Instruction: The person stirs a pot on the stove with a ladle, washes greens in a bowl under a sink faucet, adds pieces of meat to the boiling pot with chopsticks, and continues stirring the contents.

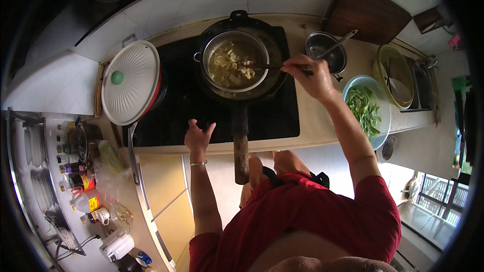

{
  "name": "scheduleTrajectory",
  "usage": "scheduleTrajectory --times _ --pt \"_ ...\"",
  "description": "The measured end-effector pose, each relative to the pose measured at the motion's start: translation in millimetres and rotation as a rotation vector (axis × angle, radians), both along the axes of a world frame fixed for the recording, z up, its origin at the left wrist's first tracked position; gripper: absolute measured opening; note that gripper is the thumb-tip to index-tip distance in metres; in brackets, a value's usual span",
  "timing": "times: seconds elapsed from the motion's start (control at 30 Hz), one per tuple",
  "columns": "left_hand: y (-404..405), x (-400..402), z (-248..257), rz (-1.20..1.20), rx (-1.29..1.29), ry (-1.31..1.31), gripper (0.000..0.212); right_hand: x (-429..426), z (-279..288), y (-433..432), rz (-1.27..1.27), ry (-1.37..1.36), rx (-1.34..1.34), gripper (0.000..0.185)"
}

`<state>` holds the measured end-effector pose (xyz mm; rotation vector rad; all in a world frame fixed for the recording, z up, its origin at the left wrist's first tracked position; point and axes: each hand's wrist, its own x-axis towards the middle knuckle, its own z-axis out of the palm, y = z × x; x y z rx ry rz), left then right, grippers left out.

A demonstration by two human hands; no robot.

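Observation:
My right hand (311, 77) grips brown wooden chopsticks (269, 67), whose far ends reach over a round metal pot (267, 51). Inside it, pale pieces of food (232, 58) lie in yellowish broth, some at the chopstick tips. The pot sits within a larger black wok (279, 41) on a black cooktop (176, 64). Toward me points the wok's wooden handle (241, 158). My left hand (197, 136) is at the cooktop's front edge, thumb and a finger apart; small dark shapes between them are too dim to make out.
A red pan with a white lid (132, 79) stands left, its handle (132, 151) overhanging the counter. To the right are a metal bowl with a ladle (336, 45), a basin (383, 121) of leafy greens (363, 109) and a yellow-green basket (410, 87). Several bottles (81, 183) line the left counter.

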<state>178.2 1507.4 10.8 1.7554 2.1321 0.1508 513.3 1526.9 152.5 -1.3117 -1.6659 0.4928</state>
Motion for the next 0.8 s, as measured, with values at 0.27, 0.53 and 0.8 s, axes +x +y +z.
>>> scheduleTrajectory --times 0.27,0.53,0.8 --pt "-4.0 -3.7 -7.5 -0.013 0.089 -0.032 0.067 -2.2 -6.4 3.3 0.135 0.091 -0.136 0.011" --pt "-8.6 -7.0 -8.7 0.009 0.106 -0.022 0.067 -8.3 -7.6 43.7 0.1 0.102 0.041 0.014" --pt "-6.5 -5.6 -4.4 0.0 0.124 -0.036 0.068 0.2 -15.6 56.2 0.18 -0.092 0.057 0.013"
